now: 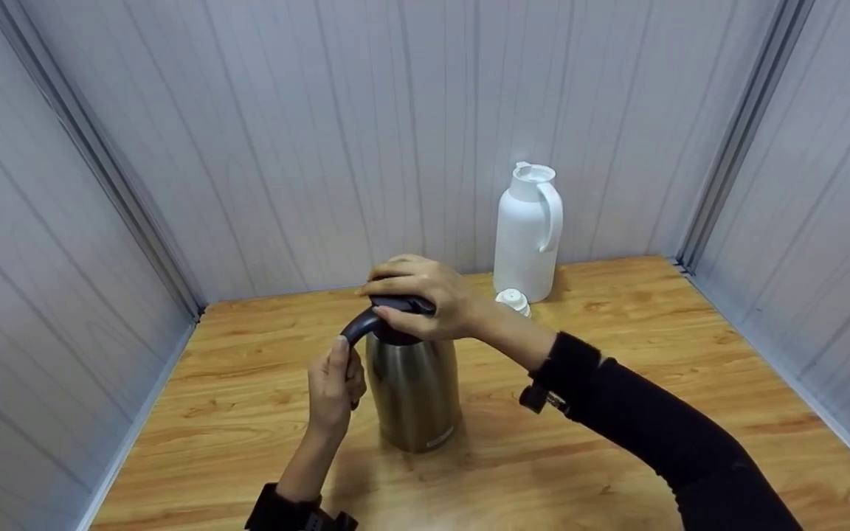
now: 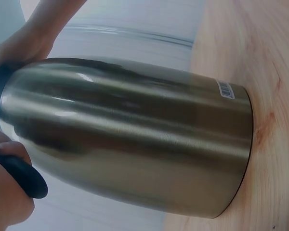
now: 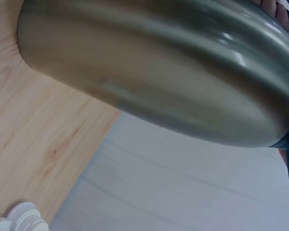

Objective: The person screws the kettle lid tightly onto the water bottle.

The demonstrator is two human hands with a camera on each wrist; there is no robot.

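We see a steel vacuum flask [image 1: 414, 394] standing upright near the middle of the wooden surface [image 1: 617, 457], its base flat on the wood. In the left wrist view a barcode sticker [image 2: 225, 89] sits low on its wall.

The right hand [image 1: 425, 299] lies over the dark lid [image 1: 395, 306] at the flask's top, fingers curled down round the lid and clamped on it. The black sleeve [image 1: 661, 428] runs off toward 4 o'clock.

The left hand [image 1: 334, 387] is at 9 o'clock of the flask, fingers wrapped round the dark handle [image 1: 358, 328], which arcs from the lid down toward that side. In the left wrist view the handle's end shows between the fingers [image 2: 5, 149].

At 1 o'clock of the flask, well apart and close to the back wall [image 1: 366, 133], a white jug [image 1: 528, 232] stands upright with its handle turned to 3 o'clock and its mouth uncovered. A white stopper [image 1: 513, 300] lies on the surface just beside the jug's foot, at its 7 o'clock.
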